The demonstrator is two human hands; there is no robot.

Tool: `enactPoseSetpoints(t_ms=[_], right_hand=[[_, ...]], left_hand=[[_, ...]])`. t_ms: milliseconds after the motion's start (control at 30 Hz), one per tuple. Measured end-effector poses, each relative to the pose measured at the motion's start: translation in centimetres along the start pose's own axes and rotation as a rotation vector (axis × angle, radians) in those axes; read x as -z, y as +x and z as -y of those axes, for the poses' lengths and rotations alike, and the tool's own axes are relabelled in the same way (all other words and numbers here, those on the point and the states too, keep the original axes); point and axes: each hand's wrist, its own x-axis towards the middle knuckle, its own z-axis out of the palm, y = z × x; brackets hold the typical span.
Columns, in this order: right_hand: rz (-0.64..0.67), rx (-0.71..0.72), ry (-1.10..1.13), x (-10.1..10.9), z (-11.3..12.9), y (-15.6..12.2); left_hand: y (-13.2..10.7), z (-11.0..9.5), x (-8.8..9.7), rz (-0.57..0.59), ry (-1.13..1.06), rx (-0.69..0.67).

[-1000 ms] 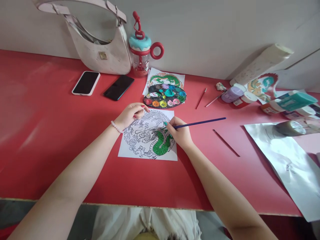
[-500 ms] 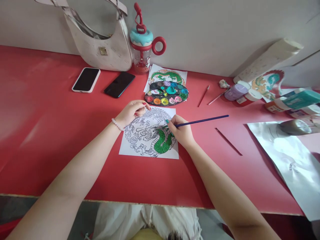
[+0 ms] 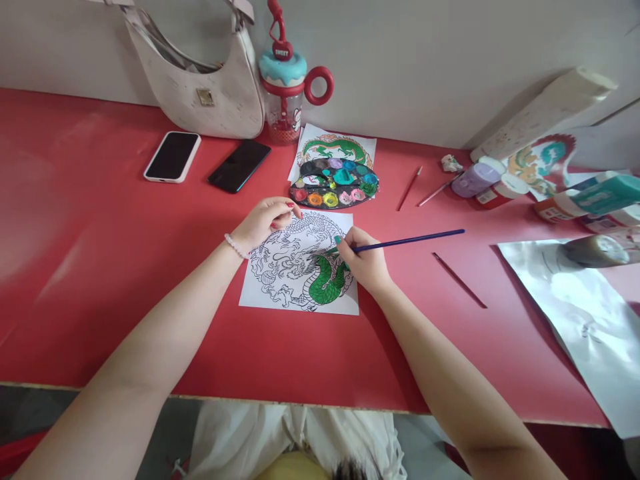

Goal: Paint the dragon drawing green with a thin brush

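Observation:
A square sheet of paper (image 3: 257, 292) with a black-outlined dragon in a circle lies on the red table. Part of the dragon's body (image 3: 325, 283) at the lower right is painted green; most of the rest is white. My left hand (image 3: 265, 223) rests on the sheet's upper left edge, fingers loosely bent and apart, holding nothing. At the right side, my right hand (image 3: 367, 261) pinches a blue paintbrush (image 3: 420, 239), its tip on the paper beside the dragon's head. Just behind the sheet sits a paint palette (image 3: 340, 190) with several colours, overlapping a painted dragon picture (image 3: 367, 148).
Two phones (image 3: 173, 157), a handbag (image 3: 200, 100) and a straw cup (image 3: 283, 100) stand at the back left. Two thin brushes (image 3: 410, 189) and paint bottles (image 3: 479, 177) are at the back right. Another brush (image 3: 460, 280) and a silvery sheet (image 3: 575, 327) lie on the right.
The brush and my right hand have shifted very slightly, the brush's tail end a little further right. The view has tilted slightly. My left hand stays in place on the paper.

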Motion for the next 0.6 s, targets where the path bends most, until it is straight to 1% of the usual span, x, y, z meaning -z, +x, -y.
enactPoseSetpoints(t_ms=[200,300,367,400,500,600], right_hand=[[0.033,0.023,-0.049,0.02,0.27,-0.10],[-0.005,0.021,-0.045,0.04,0.21,-0.15],[-0.037,0.009,-0.004,0.14,0.13,-0.20],[-0.031,0.002,0.034,0.20,0.11,-0.23],[0.060,-0.013,0.127,0.42,0.18,-0.32],[0.110,-0.003,0.074,0.50,0.37,-0.27]], left_hand=[[-0.04,-0.15,-0.15,0.000,0.021,-0.003],[-0.07,-0.16,-0.16,0.006,0.021,-0.006],[-0.08,-0.14,-0.15,0.011,0.025,-0.014],[-0.07,-0.12,-0.14,0.013,0.027,-0.015],[-0.05,-0.09,-0.11,0.017,0.031,-0.013],[-0.01,-0.10,-0.14,0.013,0.030,-0.013]])
